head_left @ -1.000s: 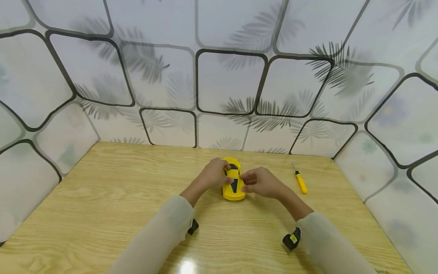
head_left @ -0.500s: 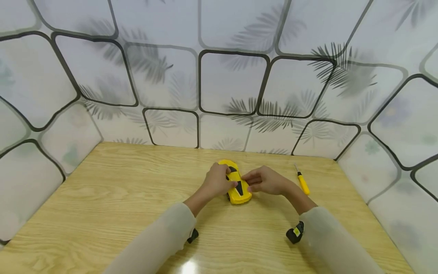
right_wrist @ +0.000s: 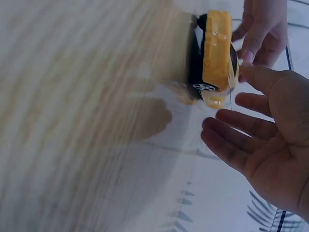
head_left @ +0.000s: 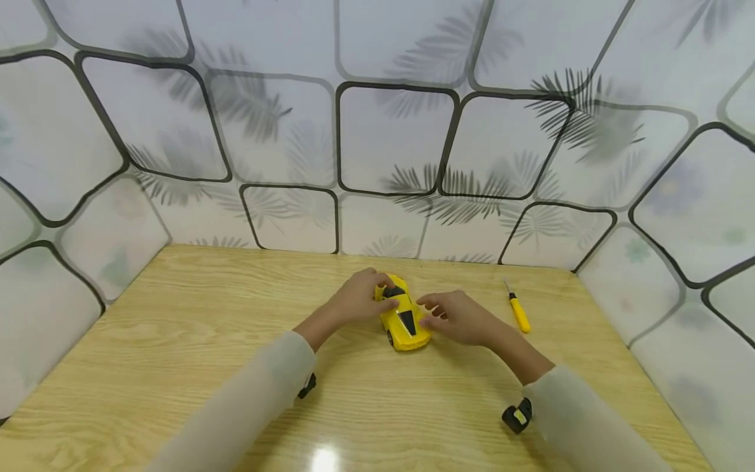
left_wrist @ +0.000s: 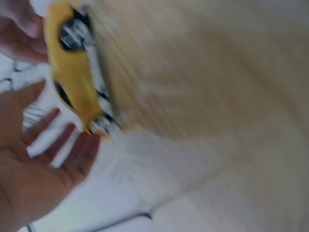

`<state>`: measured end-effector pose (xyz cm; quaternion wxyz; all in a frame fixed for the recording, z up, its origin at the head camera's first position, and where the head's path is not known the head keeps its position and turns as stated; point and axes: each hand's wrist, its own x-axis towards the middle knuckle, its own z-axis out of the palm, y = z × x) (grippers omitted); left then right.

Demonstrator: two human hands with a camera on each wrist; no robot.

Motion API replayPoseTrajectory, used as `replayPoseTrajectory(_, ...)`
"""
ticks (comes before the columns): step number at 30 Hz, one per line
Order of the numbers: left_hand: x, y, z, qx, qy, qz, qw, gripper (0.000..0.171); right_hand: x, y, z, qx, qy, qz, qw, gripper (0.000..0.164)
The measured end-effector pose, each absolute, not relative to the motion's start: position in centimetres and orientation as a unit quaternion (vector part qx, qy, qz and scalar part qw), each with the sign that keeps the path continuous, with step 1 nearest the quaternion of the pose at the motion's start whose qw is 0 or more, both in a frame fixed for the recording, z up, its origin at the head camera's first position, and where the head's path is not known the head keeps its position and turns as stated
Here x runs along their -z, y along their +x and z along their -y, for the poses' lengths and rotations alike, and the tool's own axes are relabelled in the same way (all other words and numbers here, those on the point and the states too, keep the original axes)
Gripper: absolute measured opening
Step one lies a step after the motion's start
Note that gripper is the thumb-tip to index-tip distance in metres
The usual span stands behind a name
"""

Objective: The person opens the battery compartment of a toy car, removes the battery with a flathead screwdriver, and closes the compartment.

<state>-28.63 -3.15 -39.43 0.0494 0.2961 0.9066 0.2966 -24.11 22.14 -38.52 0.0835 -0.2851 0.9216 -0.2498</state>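
A yellow toy car (head_left: 407,305) with dark windows sits at an angle on the wooden table. My left hand (head_left: 358,298) is at its left side, thumb over the roof in the head view. In the left wrist view the fingers of that hand are spread and loosely bent, fingertips right by a wheel of the toy car (left_wrist: 75,72). On the car's right side is my right hand (head_left: 463,319), its thumb at the rear corner. The right wrist view shows its fingers (right_wrist: 241,130) relaxed and apart from the body, the thumb reaching to the car's edge.
A screwdriver (head_left: 520,314) with a yellow handle lies on the table (head_left: 236,341) to the right of the hands. Patterned walls (head_left: 395,144) stand behind the table and at both sides. Each wrist carries a small black camera (head_left: 517,415).
The toy car has turned so its near end points more to the right. My left hand has loosened and drawn slightly left, and the right fingers have come slightly away from the car.
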Motion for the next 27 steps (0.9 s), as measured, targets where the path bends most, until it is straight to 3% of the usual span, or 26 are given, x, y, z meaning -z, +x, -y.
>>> replayPoseTrajectory(15, 40.1, -32.0, 5.2, -0.212, 0.419, -0.880, 0.071, 0.053, 39.2, -20.2, -18.3, 0.101, -0.297, -0.948, -0.056, 0.062)
replayPoseTrajectory(27, 40.4, -32.1, 5.4, -0.218, 0.421, -0.878, 0.068, 0.054, 40.4, -19.5, -17.6, 0.062, -0.326, -0.937, -0.109, 0.050)
